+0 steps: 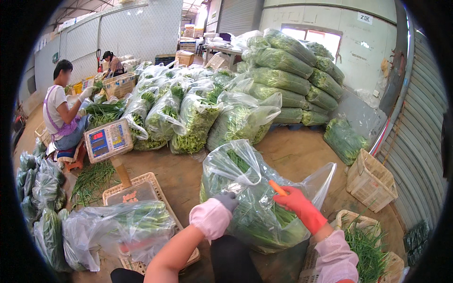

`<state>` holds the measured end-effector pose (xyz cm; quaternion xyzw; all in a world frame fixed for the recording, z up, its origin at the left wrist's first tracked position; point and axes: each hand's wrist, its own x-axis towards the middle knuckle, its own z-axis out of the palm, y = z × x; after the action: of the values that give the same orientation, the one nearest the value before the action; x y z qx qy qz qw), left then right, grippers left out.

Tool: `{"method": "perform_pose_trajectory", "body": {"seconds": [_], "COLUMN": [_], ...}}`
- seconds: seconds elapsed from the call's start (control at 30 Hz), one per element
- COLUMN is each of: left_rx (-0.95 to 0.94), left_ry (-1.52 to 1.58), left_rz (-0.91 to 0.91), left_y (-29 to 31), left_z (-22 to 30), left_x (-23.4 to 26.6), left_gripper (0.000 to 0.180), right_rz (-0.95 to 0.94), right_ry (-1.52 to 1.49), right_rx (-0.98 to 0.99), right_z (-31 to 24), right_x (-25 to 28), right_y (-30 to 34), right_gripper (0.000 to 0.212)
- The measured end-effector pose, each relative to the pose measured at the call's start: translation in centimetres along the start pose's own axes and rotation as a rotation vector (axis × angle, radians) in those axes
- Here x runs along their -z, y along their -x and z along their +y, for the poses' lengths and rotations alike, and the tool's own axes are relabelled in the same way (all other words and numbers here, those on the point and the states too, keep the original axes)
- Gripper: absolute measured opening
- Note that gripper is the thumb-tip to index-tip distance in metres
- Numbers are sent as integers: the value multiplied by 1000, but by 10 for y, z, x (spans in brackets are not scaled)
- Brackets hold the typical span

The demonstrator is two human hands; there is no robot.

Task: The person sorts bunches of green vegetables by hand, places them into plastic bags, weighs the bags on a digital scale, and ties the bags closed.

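In front of my knees a large clear plastic bag (245,221) stands filled with long green leafy vegetables. My left hand (227,200), in a grey glove with a pink sleeve cuff, is closed on the bag's film near its middle. My right hand (299,206), in a red rubber glove, grips a tool with an orange handle (277,187) over the bag's right side. What the other end of this tool is, I cannot make out. To my left another plastic bag of long green vegetables (141,219) lies across a scale platform (137,192).
A scale display (108,140) rises on a post at left. Packed vegetable bags (196,122) line the far side, and a tall stack (288,75) stands behind. At right are a crate (372,181) and a basket of loose greens (363,250). A seated co-worker (63,106) handles greens.
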<state>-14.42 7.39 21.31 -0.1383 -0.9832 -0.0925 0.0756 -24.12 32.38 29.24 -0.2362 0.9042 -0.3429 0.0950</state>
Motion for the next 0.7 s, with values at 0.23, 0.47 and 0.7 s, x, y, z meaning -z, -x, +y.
{"method": "perform_pose_trajectory", "body": {"seconds": [0.23, 0.47, 0.7], "left_rx": [203, 577, 328], "left_ry": [-200, -275, 247], "left_rz": [-357, 208, 226], "left_y": [-61, -40, -81], "left_z": [-14, -51, -24], "left_x": [65, 87, -10], "left_gripper": [29, 12, 37], "right_rz": [30, -193, -218], "right_ry": [-912, -417, 309], "right_rx": [-145, -200, -116], "right_z": [8, 21, -7], "right_x": [3, -1, -22], "right_y": [-8, -43, -78], "right_gripper": [40, 38, 35]}}
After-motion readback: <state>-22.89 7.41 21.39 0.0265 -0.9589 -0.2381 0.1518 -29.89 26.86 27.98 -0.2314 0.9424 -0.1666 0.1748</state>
